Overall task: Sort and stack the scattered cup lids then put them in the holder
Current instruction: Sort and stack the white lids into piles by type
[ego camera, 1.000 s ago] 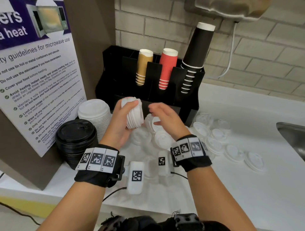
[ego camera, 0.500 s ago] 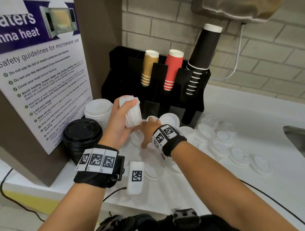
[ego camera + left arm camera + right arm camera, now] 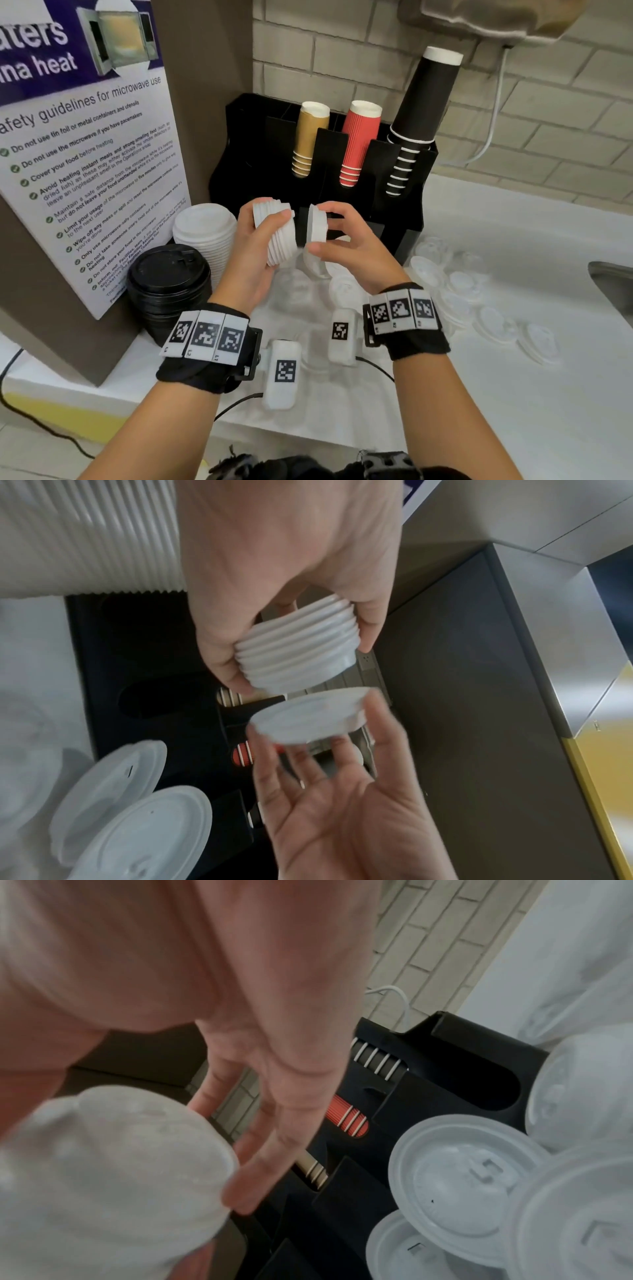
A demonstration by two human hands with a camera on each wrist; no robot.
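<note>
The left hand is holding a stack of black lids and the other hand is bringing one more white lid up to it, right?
Not quite. The stack of lids in the left hand is white, not black; the head view shows it. The black lids sit on the counter by the poster. The rest is right: the right hand holds one white lid close to the stack.

microwave safety poster [image 3: 85, 164], paper cups [image 3: 359, 140], sink [image 3: 613, 287]
</note>
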